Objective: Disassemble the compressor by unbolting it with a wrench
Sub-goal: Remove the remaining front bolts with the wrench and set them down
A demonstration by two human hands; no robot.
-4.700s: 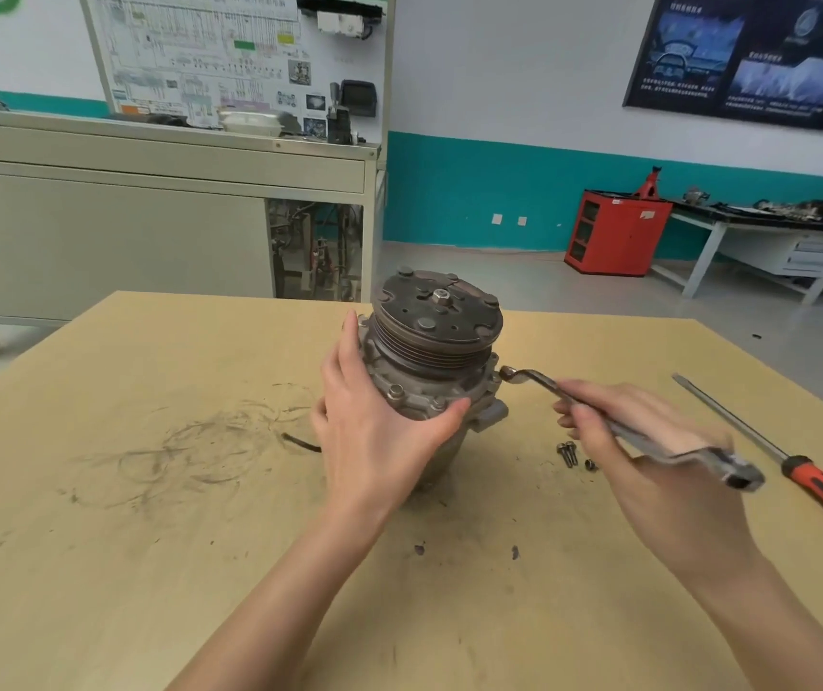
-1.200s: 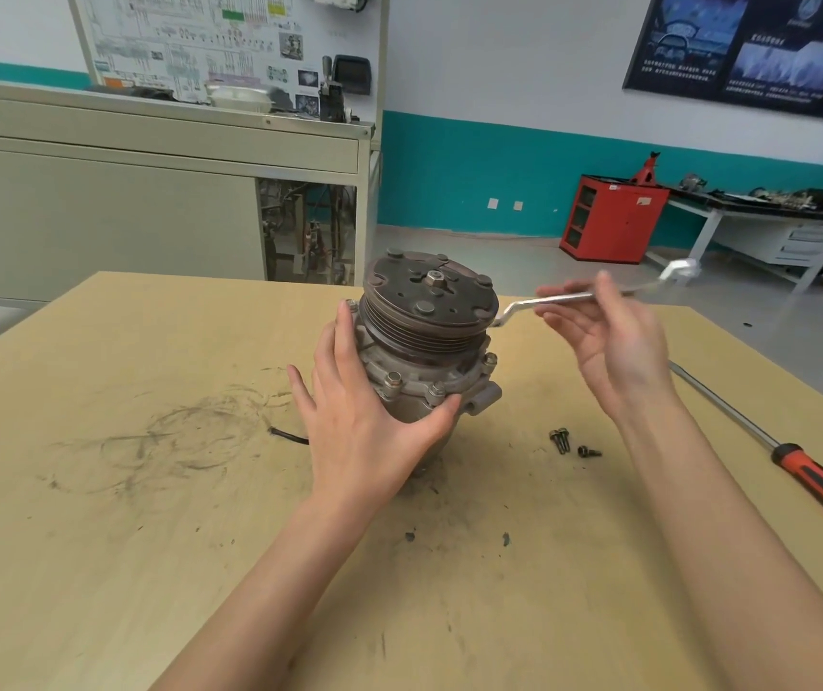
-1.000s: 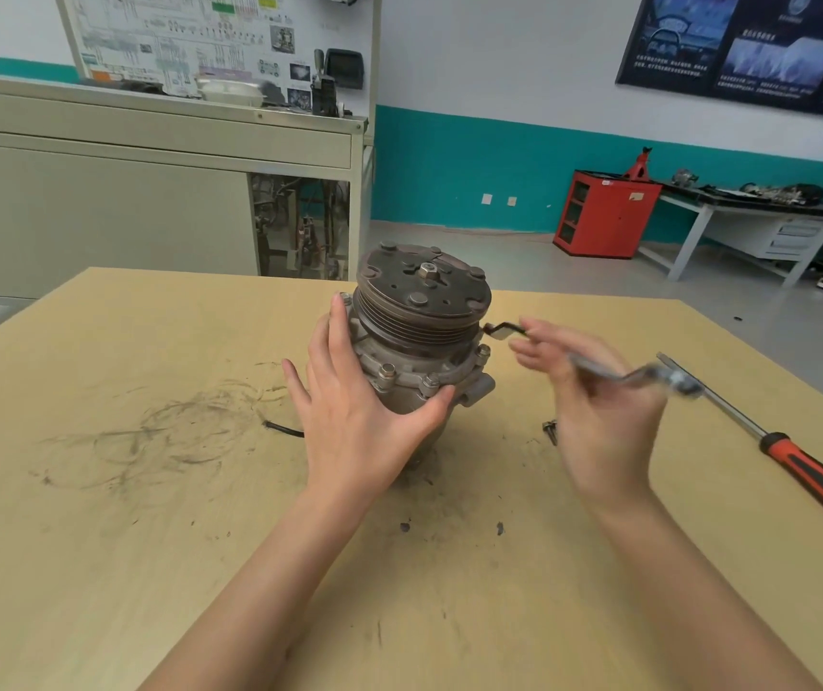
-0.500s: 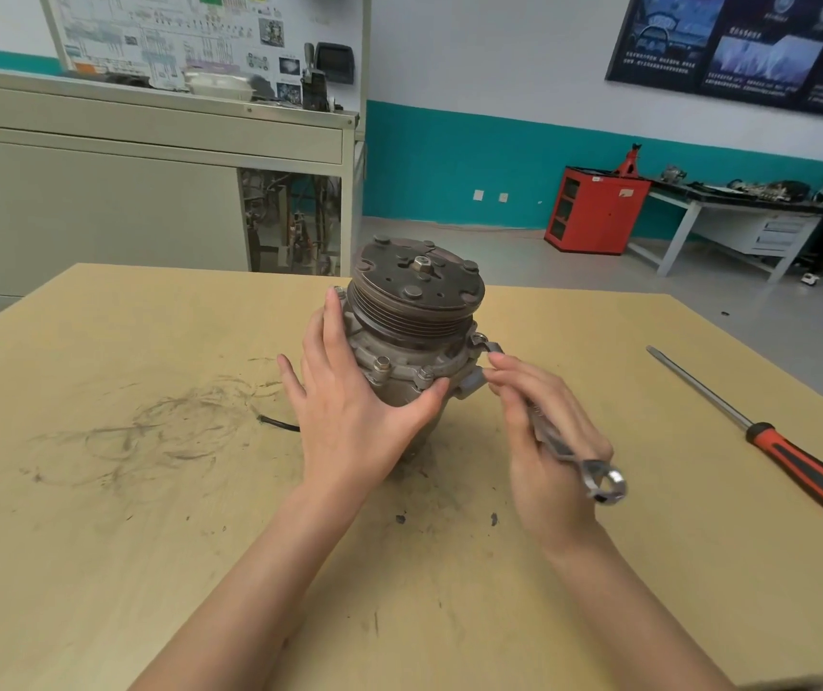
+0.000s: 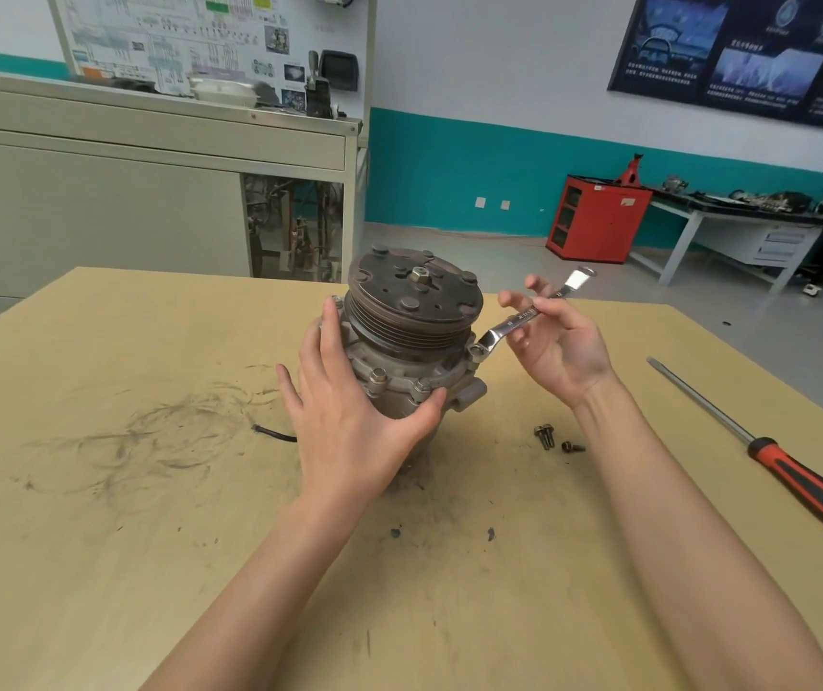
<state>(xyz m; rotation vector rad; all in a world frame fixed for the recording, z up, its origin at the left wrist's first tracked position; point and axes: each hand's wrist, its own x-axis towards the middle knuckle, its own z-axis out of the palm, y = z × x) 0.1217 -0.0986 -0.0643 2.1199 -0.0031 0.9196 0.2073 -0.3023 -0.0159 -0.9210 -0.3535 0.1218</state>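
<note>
Slanting up-right from compressor (image 5: 414, 311) flange, wrench (image 5: 514, 327) pinched by right hand (image 5: 565, 356), left hand (image 5: 344, 421) spread flat on it

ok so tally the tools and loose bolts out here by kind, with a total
wrench: 1
screwdriver: 1
loose bolts: 3, two lying together and a smaller one just apart
total: 5
</note>
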